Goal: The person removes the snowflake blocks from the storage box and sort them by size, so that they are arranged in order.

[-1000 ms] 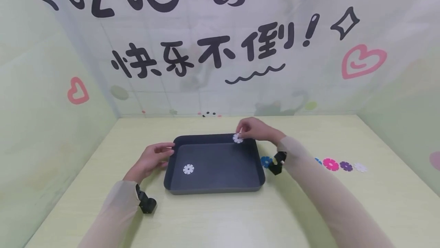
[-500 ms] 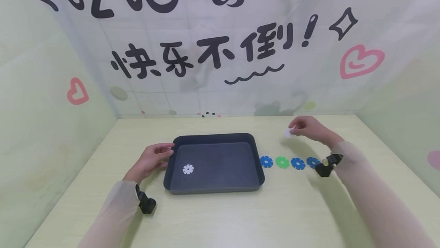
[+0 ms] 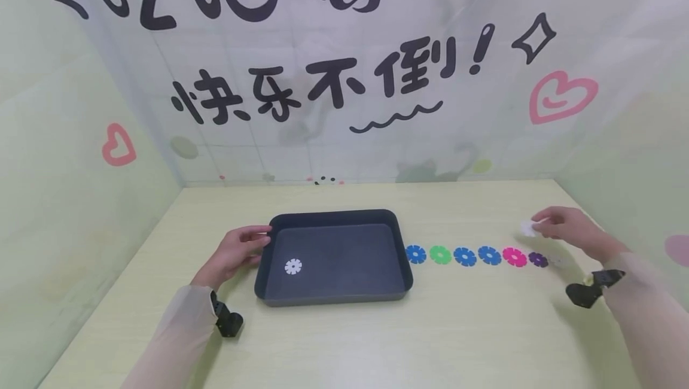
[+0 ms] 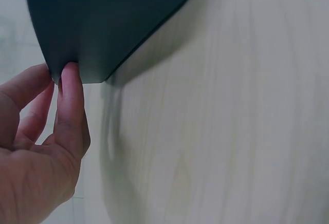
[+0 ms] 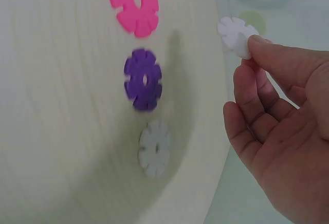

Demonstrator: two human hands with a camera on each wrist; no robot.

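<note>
A dark grey tray [image 3: 334, 263] sits on the table, with one white notched snowflake disc [image 3: 293, 266] lying in its left part. My left hand [image 3: 237, 252] holds the tray's left rim; the left wrist view shows fingertips [image 4: 71, 70] against its wall. At the far right, my right hand [image 3: 573, 230] pinches another white snowflake disc [image 5: 237, 36] between thumb and fingers, raised over the table. Below that hand, a white disc [image 5: 155, 149] lies flat, beside a purple disc [image 5: 143, 80] and a pink disc [image 5: 136, 5].
Right of the tray, the row of discs runs from a blue disc [image 3: 415, 254] through a green disc [image 3: 440, 254] and two more blue ones to the pink, purple and white. A printed sheet [image 3: 334, 155] stands behind the pale wood table [image 3: 344, 341].
My right hand has travelled from the tray's back right corner to the far right, still pinching the white disc. The row beneath came into sight. My left hand stays at the tray.
</note>
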